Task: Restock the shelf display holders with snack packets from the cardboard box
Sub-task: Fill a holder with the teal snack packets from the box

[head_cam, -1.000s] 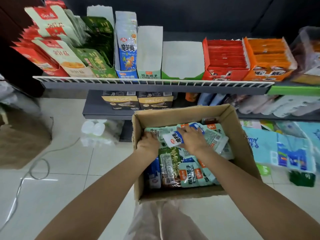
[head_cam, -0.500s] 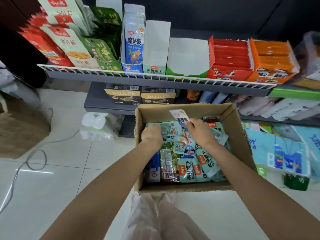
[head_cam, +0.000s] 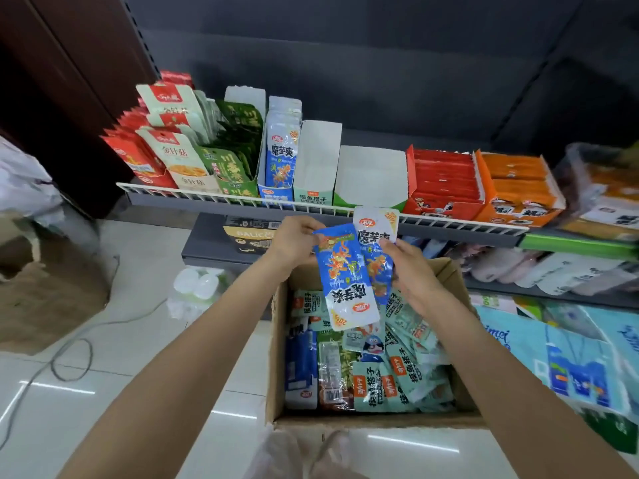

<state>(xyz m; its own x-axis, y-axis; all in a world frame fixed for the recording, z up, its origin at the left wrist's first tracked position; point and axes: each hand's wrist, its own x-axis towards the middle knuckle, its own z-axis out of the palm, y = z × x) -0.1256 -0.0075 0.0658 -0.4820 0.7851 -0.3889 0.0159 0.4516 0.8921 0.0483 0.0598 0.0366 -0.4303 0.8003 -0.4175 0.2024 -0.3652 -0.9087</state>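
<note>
Pretty clearly a small shop: a grey metal shelf with a white wire front rail [head_cam: 311,205] holds rows of cardboard display holders [head_cam: 444,188] packed with identical snack packets, more stock sits on the lower shelf [head_cam: 553,271], floor's glossy white tile [head_cam: 103,392].

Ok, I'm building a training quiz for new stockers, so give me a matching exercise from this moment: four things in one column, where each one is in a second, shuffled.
Things
1. blue packet turned upside down
2. blue packet turned upright
3. mint-green packets
4. orange holder

Places
A. in the cardboard box
B. on the shelf, right of the red holder
C. in the left hand
D. in the right hand

Pairs: 1-C, 2-D, 3-A, 4-B
</note>
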